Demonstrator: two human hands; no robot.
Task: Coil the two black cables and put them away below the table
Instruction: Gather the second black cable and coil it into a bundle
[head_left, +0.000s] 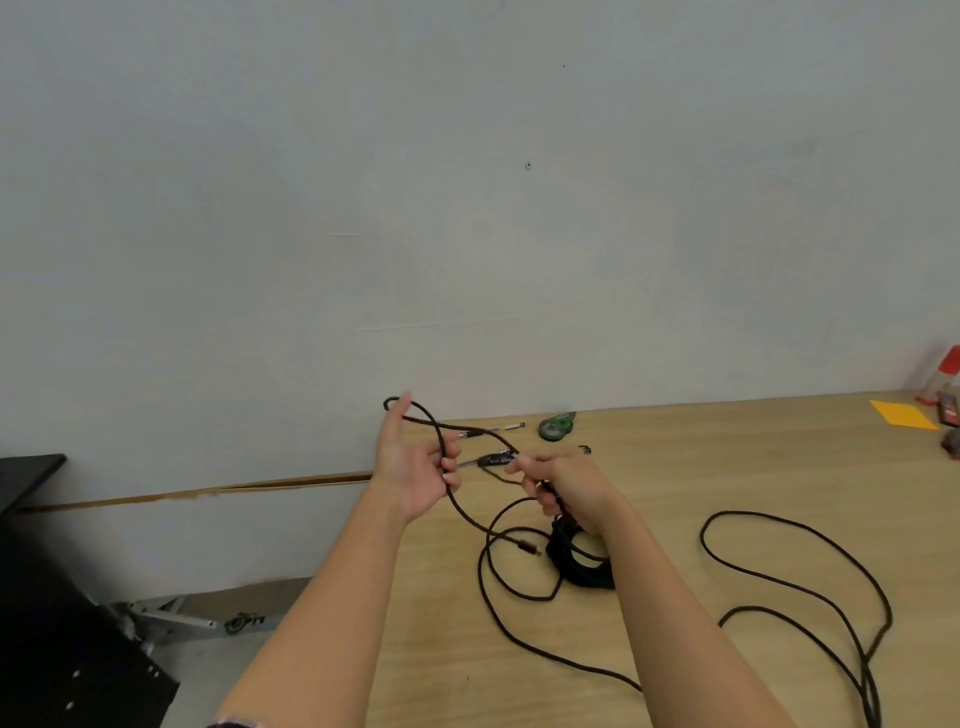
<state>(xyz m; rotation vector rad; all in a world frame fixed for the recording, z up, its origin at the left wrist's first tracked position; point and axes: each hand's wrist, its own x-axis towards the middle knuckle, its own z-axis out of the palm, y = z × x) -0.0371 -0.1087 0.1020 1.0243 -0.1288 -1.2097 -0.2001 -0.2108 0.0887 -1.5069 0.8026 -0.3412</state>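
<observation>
My right hand (563, 491) grips a bundle of black cable coils (576, 558) that hangs from it down to the wooden table (675, 483). My left hand (415, 462) is raised near the table's far left corner and holds a loop of the same cable (441, 431) between thumb and curled fingers. From there the cable runs down onto the table, where a loose stretch (498, 587) lies in front of the coils. A second black cable (810, 587) lies loose in big loops at the right, running off the lower edge.
A green tape dispenser (557, 428), a black-handled tool (493, 460) and a small white item (514, 427) lie near the far edge. An orange paper (904, 414) and bottles (943, 382) sit far right. Left of the table stand black furniture (47, 597) and a metal frame (182, 618).
</observation>
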